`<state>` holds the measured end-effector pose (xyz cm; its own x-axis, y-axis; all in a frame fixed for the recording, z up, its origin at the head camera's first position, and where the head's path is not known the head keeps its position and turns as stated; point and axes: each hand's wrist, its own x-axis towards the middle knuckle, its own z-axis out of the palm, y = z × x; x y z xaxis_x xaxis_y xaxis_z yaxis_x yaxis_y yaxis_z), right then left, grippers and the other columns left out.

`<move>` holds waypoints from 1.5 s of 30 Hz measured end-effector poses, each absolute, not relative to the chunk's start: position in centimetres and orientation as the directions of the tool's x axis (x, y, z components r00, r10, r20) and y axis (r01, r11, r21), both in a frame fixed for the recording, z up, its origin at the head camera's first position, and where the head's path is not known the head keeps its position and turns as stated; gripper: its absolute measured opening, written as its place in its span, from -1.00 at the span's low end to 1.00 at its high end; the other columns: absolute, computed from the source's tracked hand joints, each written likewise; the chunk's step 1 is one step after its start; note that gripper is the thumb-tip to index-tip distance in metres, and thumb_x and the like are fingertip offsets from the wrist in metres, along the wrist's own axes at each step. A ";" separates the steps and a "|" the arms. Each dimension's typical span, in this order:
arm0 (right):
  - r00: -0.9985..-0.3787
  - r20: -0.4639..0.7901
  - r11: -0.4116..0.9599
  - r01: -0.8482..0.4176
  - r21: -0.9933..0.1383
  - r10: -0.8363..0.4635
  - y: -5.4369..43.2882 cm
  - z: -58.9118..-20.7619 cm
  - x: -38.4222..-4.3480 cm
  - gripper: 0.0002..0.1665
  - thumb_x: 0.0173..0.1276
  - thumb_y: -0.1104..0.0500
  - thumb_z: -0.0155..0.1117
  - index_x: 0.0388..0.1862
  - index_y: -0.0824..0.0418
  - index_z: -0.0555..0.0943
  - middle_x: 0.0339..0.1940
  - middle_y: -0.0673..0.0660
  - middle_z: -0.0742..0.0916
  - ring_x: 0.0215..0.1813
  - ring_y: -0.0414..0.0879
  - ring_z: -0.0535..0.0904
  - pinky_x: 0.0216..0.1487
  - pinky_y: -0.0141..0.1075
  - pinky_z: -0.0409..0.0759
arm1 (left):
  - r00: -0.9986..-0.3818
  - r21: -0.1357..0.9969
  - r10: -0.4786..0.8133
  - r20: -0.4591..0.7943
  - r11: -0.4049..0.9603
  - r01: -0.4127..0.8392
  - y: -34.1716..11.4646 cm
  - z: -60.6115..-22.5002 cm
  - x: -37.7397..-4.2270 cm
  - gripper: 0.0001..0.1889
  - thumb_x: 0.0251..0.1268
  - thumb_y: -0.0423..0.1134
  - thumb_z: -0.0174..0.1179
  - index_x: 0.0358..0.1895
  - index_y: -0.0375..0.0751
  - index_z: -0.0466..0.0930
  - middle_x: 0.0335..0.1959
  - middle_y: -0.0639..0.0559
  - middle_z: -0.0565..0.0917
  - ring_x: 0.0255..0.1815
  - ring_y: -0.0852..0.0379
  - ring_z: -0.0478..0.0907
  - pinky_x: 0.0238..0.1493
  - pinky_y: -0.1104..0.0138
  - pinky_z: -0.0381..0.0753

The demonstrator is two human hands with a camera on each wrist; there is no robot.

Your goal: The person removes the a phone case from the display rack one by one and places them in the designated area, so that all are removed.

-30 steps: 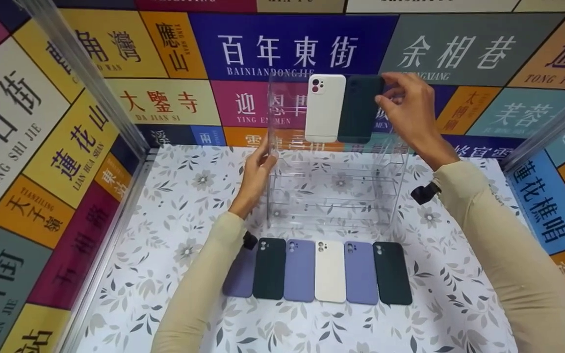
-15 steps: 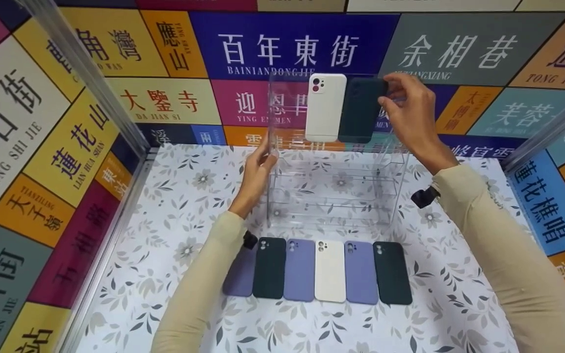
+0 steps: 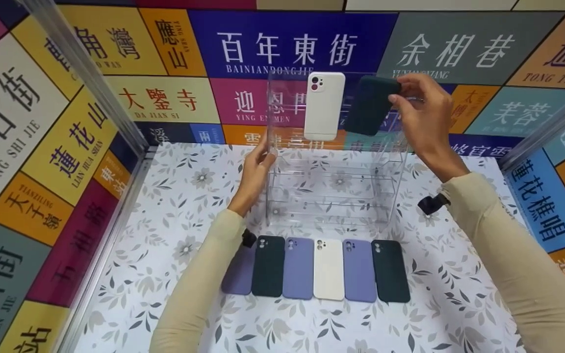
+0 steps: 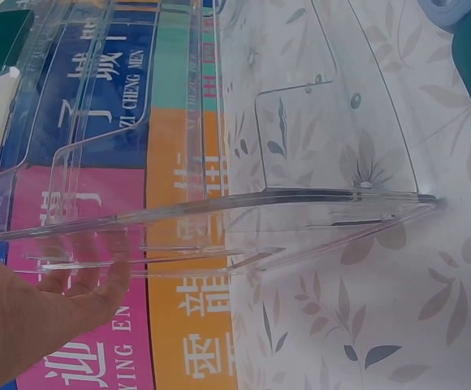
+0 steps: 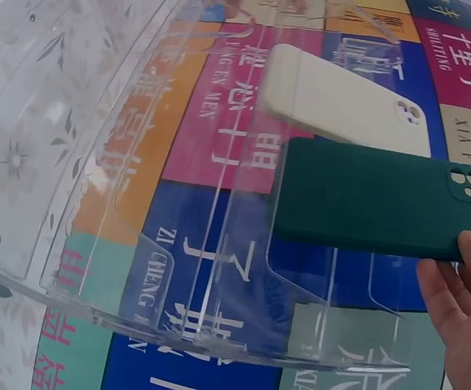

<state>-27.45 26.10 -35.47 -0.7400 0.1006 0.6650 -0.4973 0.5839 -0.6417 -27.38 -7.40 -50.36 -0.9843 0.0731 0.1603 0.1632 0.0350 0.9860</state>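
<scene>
My right hand [image 3: 427,110] pinches a dark green phone case [image 3: 372,105] by its upper right edge, at the top tier of a clear acrylic display stand [image 3: 331,196]. The case tilts, its lower end swung left. Beside it a white phone case [image 3: 324,105] leans upright on that tier. In the right wrist view the green case [image 5: 378,195] shows its camera cutout near my thumb. My left hand [image 3: 255,174] grips the stand's left side panel; in the left wrist view its fingers [image 4: 110,284] show by the clear panel.
In front of the stand a row of phone cases lies flat: purple [image 3: 298,268], white [image 3: 329,269] and dark green [image 3: 391,270] among them. The leftmost purple case is partly behind my left sleeve [image 3: 199,274]. Sign-printed walls [image 3: 292,39] enclose the flower-patterned table [image 3: 361,328].
The dark green case has moved right, away from the white case, and tilted, as my right hand shifted right with it. My left hand stays on the stand.
</scene>
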 end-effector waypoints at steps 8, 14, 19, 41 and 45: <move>-0.740 0.657 0.575 -0.478 -0.664 0.144 27.1 -34.7 -25.6 -0.69 0.52 0.34 0.48 0.20 0.25 0.77 0.01 0.18 0.82 0.01 -0.18 0.74 0.17 -0.40 0.75 | -0.985 0.986 0.061 0.159 0.034 0.161 -7.6 -50.5 -27.5 -0.31 0.70 -0.30 0.09 0.78 0.09 0.19 0.73 -0.03 0.35 0.57 -0.11 0.48 0.55 0.10 0.51; -0.739 0.664 0.598 -0.484 -0.639 0.112 27.9 -35.2 -24.2 -0.66 0.51 0.37 0.47 0.22 0.35 0.74 -0.01 0.14 0.81 -0.01 -0.24 0.70 0.15 -0.46 0.72 | -0.982 0.983 0.057 0.179 0.030 0.180 -7.8 -50.4 -27.5 -0.31 0.69 -0.31 0.10 0.78 0.03 0.20 0.72 -0.11 0.36 0.55 -0.15 0.49 0.54 0.10 0.53; -0.750 0.655 0.602 -0.483 -0.636 0.090 28.6 -36.2 -23.3 -0.65 0.50 0.42 0.46 0.22 0.41 0.72 -0.01 0.18 0.78 -0.01 -0.25 0.69 0.16 -0.48 0.71 | -0.982 0.983 0.055 0.178 0.036 0.180 -7.9 -50.4 -27.5 -0.33 0.72 -0.30 0.10 0.78 0.02 0.19 0.74 -0.05 0.34 0.60 -0.09 0.44 0.55 0.11 0.51; -0.825 0.561 0.640 -0.394 -0.660 0.071 32.3 -40.7 -19.1 -0.64 0.50 0.42 0.46 0.24 0.35 0.74 0.03 0.22 0.80 0.01 -0.31 0.71 0.11 -0.57 0.67 | -0.985 0.986 0.050 0.168 -0.005 0.168 -7.6 -50.4 -27.2 -0.31 0.68 -0.33 0.12 0.77 0.05 0.21 0.71 -0.10 0.38 0.50 -0.24 0.54 0.51 0.08 0.56; -0.846 0.525 0.629 -0.357 -0.690 0.096 32.9 -41.0 -18.6 -0.63 0.50 0.41 0.46 0.25 0.33 0.74 0.03 0.20 0.80 0.01 -0.31 0.72 0.08 -0.60 0.66 | -0.984 0.986 0.055 0.169 -0.001 0.169 -7.5 -50.4 -27.3 -0.32 0.70 -0.32 0.12 0.77 0.02 0.22 0.69 -0.13 0.42 0.43 -0.15 0.59 0.49 0.10 0.58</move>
<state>-18.64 32.94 -41.02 -0.8456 0.0962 0.5250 -0.3570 0.6294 -0.6902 -27.29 -7.48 -50.40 -0.9841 0.0553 0.1686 0.1688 -0.0011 0.9857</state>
